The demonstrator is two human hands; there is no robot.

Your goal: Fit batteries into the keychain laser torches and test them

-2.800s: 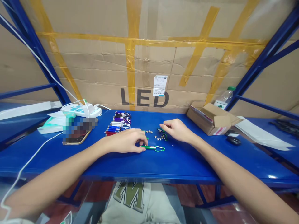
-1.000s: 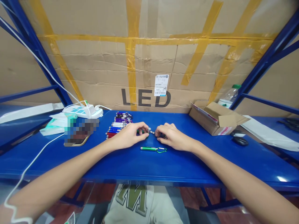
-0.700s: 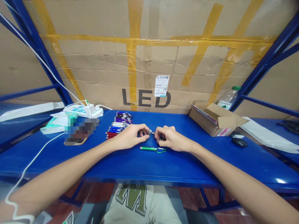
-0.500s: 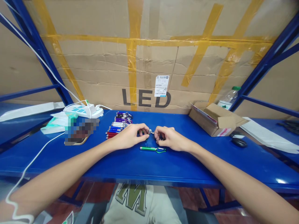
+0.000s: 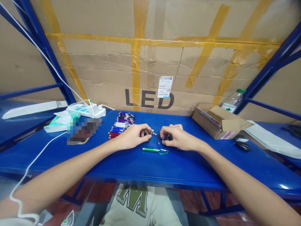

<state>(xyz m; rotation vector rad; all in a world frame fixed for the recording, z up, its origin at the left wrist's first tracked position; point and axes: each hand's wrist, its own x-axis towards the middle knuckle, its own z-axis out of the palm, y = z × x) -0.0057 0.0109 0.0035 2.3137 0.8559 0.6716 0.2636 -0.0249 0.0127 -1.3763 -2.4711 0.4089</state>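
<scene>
My left hand [image 5: 136, 137] rests on the blue table with thumb and fingers curled into a pinch. At its fingertips is a small cluster of silver discs [image 5: 152, 131], which look like button cells. My right hand [image 5: 177, 137] is curled a little to the right, and whatever is under its fingers is mostly hidden. A single small disc [image 5: 159, 143] lies near its thumb. Just in front of both hands lies a green penlight [image 5: 151, 150] with a green carabiner clip. Beyond my left forearm, several penlights [image 5: 121, 124] in purple, silver, blue and red lie in a row.
On the left are a power strip [image 5: 86, 109], a tissue pack [image 5: 57, 123] and a blurred-out phone [image 5: 84, 131]. An open carton [image 5: 221, 122], a black mouse [image 5: 243, 146] and a bottle [image 5: 235, 99] stand on the right. A large cardboard sheet [image 5: 105, 72] closes off the back.
My right hand has moved right, away from my left hand, and the gap between them is wider. Loose discs now show in it. The view has shifted slightly.
</scene>
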